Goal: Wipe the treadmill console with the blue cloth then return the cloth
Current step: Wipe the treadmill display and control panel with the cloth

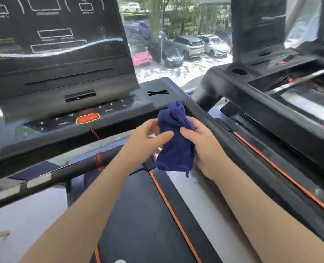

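A crumpled blue cloth (174, 141) hangs between both my hands, just in front of the console's right end. My right hand (204, 147) grips its right side with thumb and fingers curled round it. My left hand (148, 139) pinches the left edge, thumb across the fabric. The black treadmill console (62, 92) stands ahead and to the left, with a dark screen above and a button strip with a red stop button (88, 118) below. Neither hand touches the console.
A black handrail (43, 177) crosses below the console on the left. The treadmill belt (148, 215) with orange edge stripes lies beneath my arms. A second treadmill (271, 103) stands close on the right. A window ahead overlooks parked cars.
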Tool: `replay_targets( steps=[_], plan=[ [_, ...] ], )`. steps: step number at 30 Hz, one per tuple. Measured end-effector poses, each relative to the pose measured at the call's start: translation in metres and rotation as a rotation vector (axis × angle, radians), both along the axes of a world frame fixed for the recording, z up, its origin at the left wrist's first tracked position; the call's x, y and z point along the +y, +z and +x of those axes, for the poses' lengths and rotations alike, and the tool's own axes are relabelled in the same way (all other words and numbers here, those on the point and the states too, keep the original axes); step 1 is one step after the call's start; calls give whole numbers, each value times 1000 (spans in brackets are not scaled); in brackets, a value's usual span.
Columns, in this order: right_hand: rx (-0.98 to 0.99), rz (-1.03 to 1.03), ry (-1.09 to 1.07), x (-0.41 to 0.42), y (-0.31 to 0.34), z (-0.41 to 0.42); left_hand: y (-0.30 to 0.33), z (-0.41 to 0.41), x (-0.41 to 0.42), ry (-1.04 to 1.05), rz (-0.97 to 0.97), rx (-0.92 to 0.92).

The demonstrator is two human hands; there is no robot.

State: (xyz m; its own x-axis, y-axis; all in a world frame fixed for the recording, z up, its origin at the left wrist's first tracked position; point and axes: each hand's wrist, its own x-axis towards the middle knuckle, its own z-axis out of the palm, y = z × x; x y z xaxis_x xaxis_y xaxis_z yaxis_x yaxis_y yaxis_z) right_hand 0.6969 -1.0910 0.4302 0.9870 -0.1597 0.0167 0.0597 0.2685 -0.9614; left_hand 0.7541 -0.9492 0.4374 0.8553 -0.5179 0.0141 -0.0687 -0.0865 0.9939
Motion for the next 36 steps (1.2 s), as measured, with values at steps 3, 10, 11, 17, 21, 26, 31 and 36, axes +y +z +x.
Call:
replay_targets(
  steps=[3,10,11,17,21,26,31,36],
  plan=[
    [28,-51,-158,-40,8,-40,2,-30,-42,-140,-52,-3],
    [126,-148,-415,-96,10,-139,9,-90,-112,-344,-53,-33],
    [122,-150,-438,-98,12,-153,11,-99,-118,-388,-36,-58],
    [150,-225,-572,-104,12,-229,7,-157,-147,-538,0,-119],
    [189,-189,-691,-119,5,-288,1,-206,-163,-623,39,-178],
    [221,-215,-732,-159,0,-359,3,-255,-206,-668,109,-337],
    [273,-243,-728,-219,-10,-426,-4,-317,-264,-604,179,-544],
    [381,-224,-765,-282,-32,-480,-18,-359,-320,-505,254,-546]
  ],
)
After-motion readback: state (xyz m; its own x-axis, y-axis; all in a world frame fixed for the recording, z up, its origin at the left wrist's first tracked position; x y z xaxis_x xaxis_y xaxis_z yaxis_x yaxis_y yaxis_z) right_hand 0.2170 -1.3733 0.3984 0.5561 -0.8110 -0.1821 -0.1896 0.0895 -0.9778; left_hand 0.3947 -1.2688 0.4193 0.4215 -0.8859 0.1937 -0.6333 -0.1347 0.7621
